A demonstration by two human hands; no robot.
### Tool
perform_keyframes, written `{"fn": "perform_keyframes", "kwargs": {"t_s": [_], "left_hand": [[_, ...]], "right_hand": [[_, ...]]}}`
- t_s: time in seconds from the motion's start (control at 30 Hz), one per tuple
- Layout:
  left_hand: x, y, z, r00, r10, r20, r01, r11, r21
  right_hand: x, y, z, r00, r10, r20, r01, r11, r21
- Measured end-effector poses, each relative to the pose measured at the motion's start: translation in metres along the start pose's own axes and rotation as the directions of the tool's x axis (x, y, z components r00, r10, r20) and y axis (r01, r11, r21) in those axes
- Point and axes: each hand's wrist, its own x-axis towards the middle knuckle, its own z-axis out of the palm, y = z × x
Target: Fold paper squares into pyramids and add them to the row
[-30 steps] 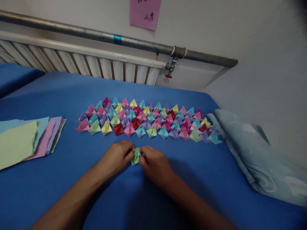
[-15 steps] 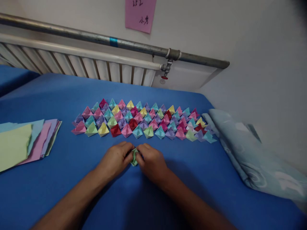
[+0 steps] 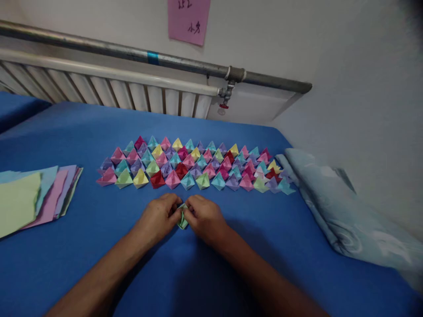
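Both hands closed in further over the last second: left hand (image 3: 161,216) and right hand (image 3: 204,216) were now pinched tight on the green folded paper (image 3: 181,219), fingertips nearly meeting, so less of it showed than before. It sat low on the blue sheet (image 3: 82,127), just in front of the rows of folded paper pieces (image 3: 194,165). Stack of coloured sheets (image 3: 36,196) lay well left, near the edge. Rolled pale cloth (image 3: 333,207) ran along the right edge. Radiator (image 3: 109,90) and pipe (image 3: 148,56) lined the far wall, pink note (image 3: 188,20) above. Open blue surface lay on either side of the forearms.
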Motion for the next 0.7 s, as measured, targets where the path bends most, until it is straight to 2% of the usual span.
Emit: {"fn": "perform_keyframes", "kwargs": {"t_s": [0.2,0.37,0.53,0.7], "left_hand": [[-0.0004,-0.0002,-0.0005,0.998,0.03,-0.05,-0.029,0.999,0.014],[-0.0012,0.0024,-0.0045,1.0,0.007,-0.009,-0.008,1.0,-0.016],[0.0011,0.0017,-0.0044,1.0,0.014,0.019,-0.014,1.0,0.006],[0.0029,0.0027,-0.0055,0.999,-0.029,0.041,0.028,0.999,0.029]], "right_hand": [[0.0013,-0.0012,-0.0024,0.999,0.047,-0.002,-0.046,0.995,0.091],[0.0005,0.0017,-0.0049,0.997,0.075,0.031,-0.08,0.964,0.252],[0.0033,0.0009,-0.0057,0.995,0.085,0.058,-0.096,0.967,0.236],[0.006,-0.0006,-0.008,0.992,0.087,0.086,-0.104,0.97,0.218]]}}
